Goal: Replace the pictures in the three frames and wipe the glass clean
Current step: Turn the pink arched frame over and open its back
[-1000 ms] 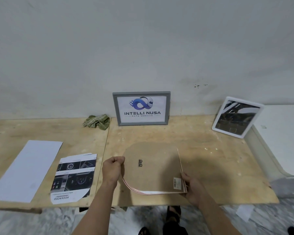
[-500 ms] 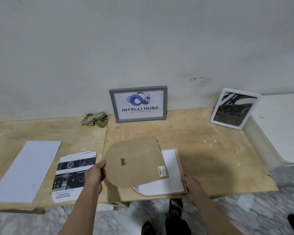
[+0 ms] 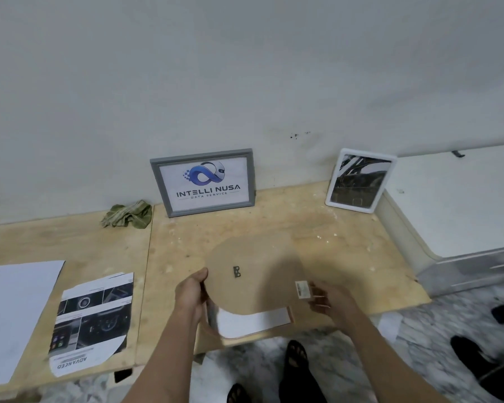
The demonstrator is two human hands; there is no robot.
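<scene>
Pale plywood workbench against a grey wall; landmark is the grey-framed logo picture leaning at the back. White-framed dark photo well right of it, green rag just left. Directly in front of it at the bench's near edge: brown fibreboard backing panel, held over the pink frame with white sheet. Left hand grips the panel's left edge; right hand pinches its right edge by the sticker. Panel's long axis looks left-right, squarely between both hands; likely gets seated or set aside next.
</scene>
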